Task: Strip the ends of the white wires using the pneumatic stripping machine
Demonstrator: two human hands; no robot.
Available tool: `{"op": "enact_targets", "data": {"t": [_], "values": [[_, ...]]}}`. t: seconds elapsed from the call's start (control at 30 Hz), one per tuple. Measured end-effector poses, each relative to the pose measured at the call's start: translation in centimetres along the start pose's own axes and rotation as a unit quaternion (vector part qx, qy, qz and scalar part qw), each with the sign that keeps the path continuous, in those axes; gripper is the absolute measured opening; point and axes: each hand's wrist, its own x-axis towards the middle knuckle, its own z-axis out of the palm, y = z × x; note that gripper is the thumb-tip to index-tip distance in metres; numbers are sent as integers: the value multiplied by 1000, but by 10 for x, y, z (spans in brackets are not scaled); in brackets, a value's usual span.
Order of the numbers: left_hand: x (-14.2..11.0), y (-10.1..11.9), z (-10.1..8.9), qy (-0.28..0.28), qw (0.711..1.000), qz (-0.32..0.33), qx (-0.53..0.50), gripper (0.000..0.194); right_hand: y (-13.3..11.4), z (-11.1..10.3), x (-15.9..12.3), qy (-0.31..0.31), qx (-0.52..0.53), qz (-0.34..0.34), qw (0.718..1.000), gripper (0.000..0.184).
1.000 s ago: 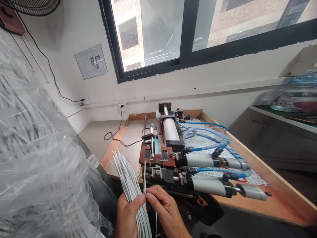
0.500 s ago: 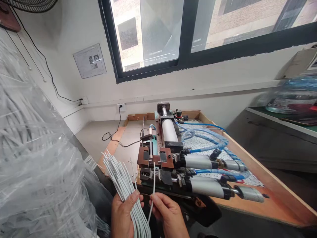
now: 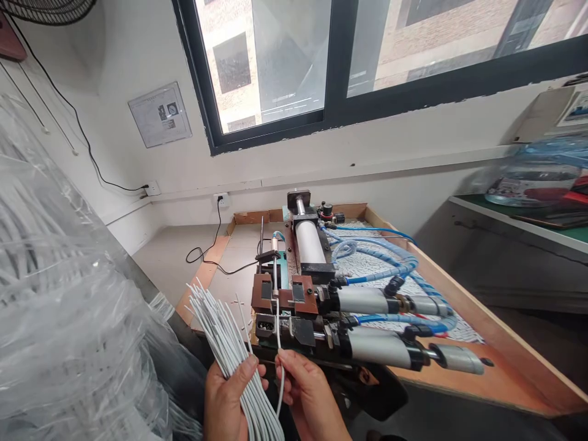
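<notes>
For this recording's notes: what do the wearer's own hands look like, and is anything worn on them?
Both the left hand and the right hand are bare: no gloves. No ring, watch, sleeve or marking shows on either; the picture's lower edge cuts off the forearms.

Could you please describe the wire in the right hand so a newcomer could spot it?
Below the window, find the machine with silver cylinders. In front of it, the right hand pinches the wire. Unlike the bundle in the left hand, it stands single and apart.
</notes>
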Motion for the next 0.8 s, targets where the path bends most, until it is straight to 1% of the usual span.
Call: {"op": "enact_targets", "data": {"t": [0.1, 0.33, 0.63, 0.8], "values": [[0, 0, 1, -6, 1000, -4, 0, 19, -4, 3, 0, -4, 25, 9, 1000, 26], [-3, 2, 4, 0, 1000, -3, -8, 22, -8, 4, -1, 1, 39, 13, 999, 25], [-2, 0, 4, 6, 1000, -9, -11, 20, -7, 2, -2, 34, 47, 20, 998, 25], [-3, 1, 4, 6, 1000, -8, -6, 19, -7, 3, -2, 24, 38, 15, 999, 26]]}}
